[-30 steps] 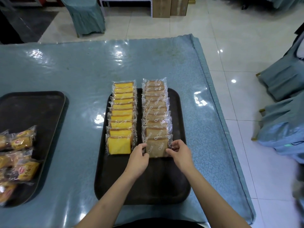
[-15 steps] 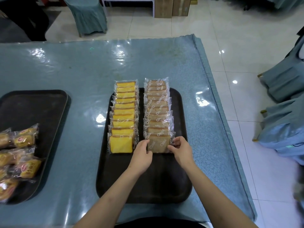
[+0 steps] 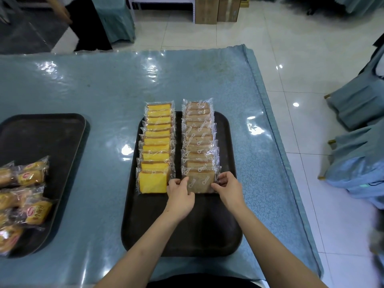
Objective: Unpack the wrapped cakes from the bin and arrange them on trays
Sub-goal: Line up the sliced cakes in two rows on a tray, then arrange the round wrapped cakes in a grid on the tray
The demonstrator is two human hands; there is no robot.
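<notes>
Hands on front brown cake

Left hand (image 3: 180, 195) and right hand (image 3: 227, 187) grip pinching the nearest brown wrapped cake (image 3: 200, 181) by its sides, at front of the right row on the dark centre tray (image 3: 182, 229). Yellow cake row (image 3: 156, 146) just beside. Tray sits on blue surface (image 3: 93, 96).

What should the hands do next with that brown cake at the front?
Probably let go. The left hand and right hand pinch the side edges of the front brown cake, which already lies overlapping its row on the middle tray, level with the front yellow cake.
</notes>
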